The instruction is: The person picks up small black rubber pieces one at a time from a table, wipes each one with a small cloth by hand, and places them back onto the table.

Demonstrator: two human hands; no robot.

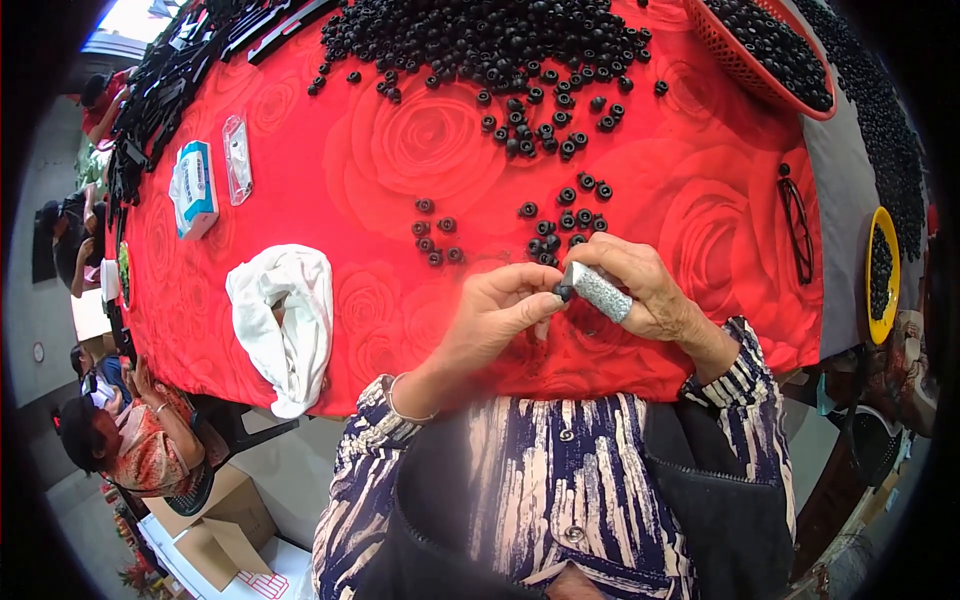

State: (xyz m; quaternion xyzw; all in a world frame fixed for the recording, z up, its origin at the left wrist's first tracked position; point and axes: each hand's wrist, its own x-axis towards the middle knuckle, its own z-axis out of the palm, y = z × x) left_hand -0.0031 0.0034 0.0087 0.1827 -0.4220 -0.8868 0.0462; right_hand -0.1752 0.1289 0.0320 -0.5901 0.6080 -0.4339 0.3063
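My left hand (485,315) pinches a small round black plastic part (564,293) between thumb and fingers. Wrapped in my right hand (655,295) is a silver, glittery cylinder (603,294), its end right beside that part. Whether the two touch I cannot tell. Just beyond my hands lies a loose group of similar black parts (568,220), with a smaller group (424,244) to its left. A large heap of them (470,45) covers the far side of the red rose-patterned tablecloth (400,130).
A white cloth (262,290), a tissue box (197,195) and a clear packet (237,165) lie left. Long black pieces (150,110) line the far left edge. At right are eyeglasses (798,230), a red basket (735,62) and a yellow bowl (877,328) of black parts. People sit left.
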